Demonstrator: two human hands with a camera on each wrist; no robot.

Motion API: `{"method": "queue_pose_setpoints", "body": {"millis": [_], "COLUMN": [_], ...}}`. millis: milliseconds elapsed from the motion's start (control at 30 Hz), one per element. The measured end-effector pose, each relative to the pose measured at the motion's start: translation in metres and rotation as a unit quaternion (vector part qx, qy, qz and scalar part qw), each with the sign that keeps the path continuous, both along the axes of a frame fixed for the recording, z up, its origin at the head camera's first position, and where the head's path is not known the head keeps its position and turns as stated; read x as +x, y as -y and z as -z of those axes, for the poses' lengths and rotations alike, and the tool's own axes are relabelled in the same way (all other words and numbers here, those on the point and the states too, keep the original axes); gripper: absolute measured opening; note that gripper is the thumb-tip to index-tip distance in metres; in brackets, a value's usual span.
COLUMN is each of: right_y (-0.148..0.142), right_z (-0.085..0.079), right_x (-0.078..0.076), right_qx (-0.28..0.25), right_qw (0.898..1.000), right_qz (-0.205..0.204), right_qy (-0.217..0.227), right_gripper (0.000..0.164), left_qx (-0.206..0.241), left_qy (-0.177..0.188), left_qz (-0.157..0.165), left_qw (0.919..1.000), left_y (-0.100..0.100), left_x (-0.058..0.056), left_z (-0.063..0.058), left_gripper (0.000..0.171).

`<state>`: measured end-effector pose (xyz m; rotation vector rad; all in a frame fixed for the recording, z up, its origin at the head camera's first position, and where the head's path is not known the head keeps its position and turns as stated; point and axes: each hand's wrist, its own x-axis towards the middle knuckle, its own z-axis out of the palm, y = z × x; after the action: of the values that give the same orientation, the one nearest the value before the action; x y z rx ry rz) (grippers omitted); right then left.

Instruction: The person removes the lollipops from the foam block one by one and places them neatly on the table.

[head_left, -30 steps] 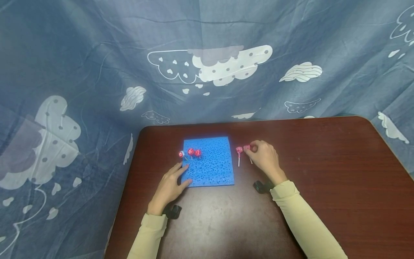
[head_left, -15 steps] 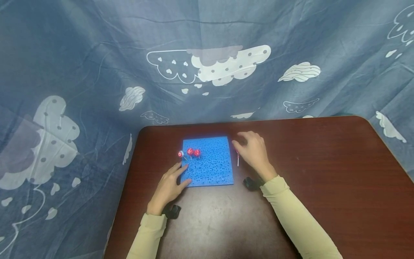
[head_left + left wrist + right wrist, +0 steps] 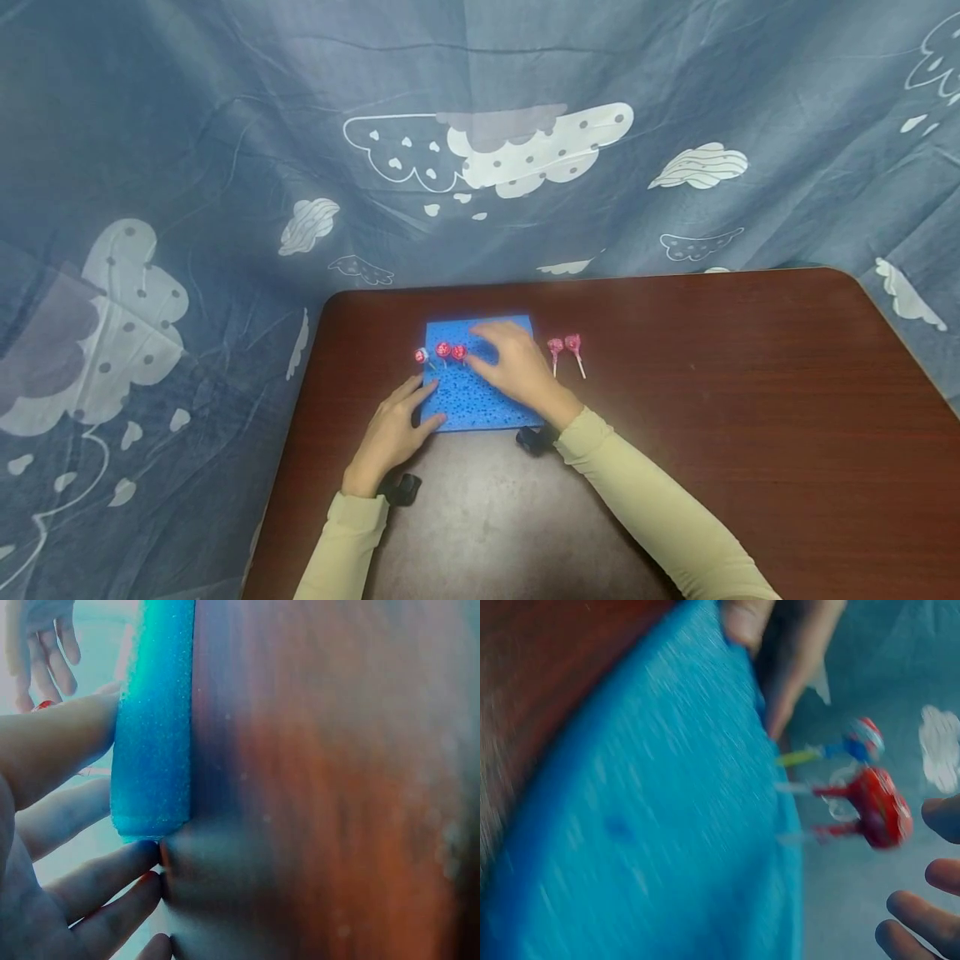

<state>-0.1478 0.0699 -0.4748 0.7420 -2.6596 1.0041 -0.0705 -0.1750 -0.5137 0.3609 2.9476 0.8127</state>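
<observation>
A flat blue foam block [image 3: 480, 408] lies on the table. Two red lollipops [image 3: 443, 350] stand by their sticks in it, side by side. Left of them, at the block's edge, leans a red-and-white lollipop with a blue wrapper [image 3: 864, 740]. My left hand [image 3: 388, 435] rests at the block's near left corner, thumb at the front edge, other fingers along the left side, all fairly straight. Over the block, my right hand [image 3: 517, 364] has its thumb and fingers spread just right of the red lollipops, holding nothing; the right wrist view shows a gap between them.
Two pink-wrapped lollipops [image 3: 573, 344] lie on the brown table [image 3: 712, 375] to the right of the block. A blue curtain [image 3: 480, 242] with white cloud prints hangs behind the table and along its left side.
My right hand let go of the right pink lollipop and swept left over the other one to the red lollipops. Both pink lollipops still lie on the table. My left hand has stayed put.
</observation>
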Motion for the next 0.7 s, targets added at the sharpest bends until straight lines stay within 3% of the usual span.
{"method": "queue_pose_setpoints", "body": {"millis": [700], "right_y": [0.026], "right_z": [0.015], "right_x": [0.005], "right_qx": [-0.002], "right_qw": [1.000], "right_qz": [0.011], "right_qy": [0.012], "right_gripper": [0.035], "left_qx": [-0.008], "left_qy": [0.003], "left_qz": [-0.004], "left_qw": [1.0000], "left_y": [-0.001], "left_x": [0.001], "left_z": [-0.002], "left_gripper": [0.067]}}
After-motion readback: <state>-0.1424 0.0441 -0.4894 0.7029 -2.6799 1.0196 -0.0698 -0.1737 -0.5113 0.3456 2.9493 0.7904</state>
